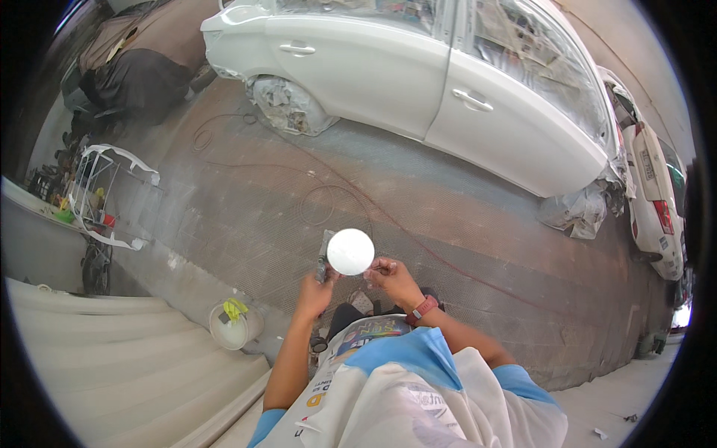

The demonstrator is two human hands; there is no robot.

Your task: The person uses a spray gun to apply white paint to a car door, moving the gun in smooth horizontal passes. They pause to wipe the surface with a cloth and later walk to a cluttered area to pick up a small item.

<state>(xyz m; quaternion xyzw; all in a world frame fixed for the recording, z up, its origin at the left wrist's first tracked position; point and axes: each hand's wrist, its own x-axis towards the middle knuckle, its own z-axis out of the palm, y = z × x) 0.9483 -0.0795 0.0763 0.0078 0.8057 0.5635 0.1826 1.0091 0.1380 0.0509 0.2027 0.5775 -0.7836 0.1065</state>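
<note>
The round white cup is probably stiff, light and slippery, best held by its sides. Left hand fingers hold a grey tool; right hand, I cannot tell.

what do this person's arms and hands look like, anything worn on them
The left hand and right hand are bare, without gloves. A reddish-banded watch circles the right wrist. Short light-blue sleeves leave both forearms uncovered.

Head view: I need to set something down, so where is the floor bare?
Bare floor lies between the nearer white car and the red hose, also between hose and right forearm. Crowded: around the white rack at far left, and ahead of the left hand, where hose loops.
</note>
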